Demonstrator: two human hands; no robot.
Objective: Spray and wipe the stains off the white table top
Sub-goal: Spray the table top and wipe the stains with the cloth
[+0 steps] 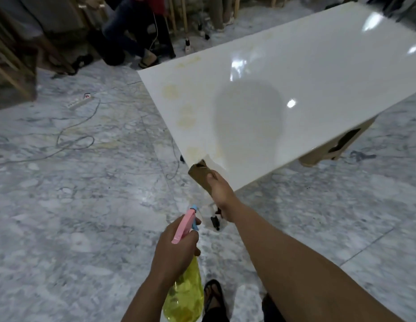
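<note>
The glossy white table top [318,73] stretches from the middle to the upper right. Several pale yellowish stains [171,92] run along its left edge and near corner. My right hand [219,190] grips a brown cloth [198,174] pressed on the table's near corner. My left hand [174,249] holds a spray bottle [186,291] with a yellow body and a pink and blue trigger head, low over the floor, just short of the table and pointing toward it.
A grey marble floor [74,205] surrounds the table. A power strip [79,102] and loose cables [70,140] lie on the floor to the left. A seated person [132,31] and wooden frames are at the back. My sandalled foot [212,296] is below.
</note>
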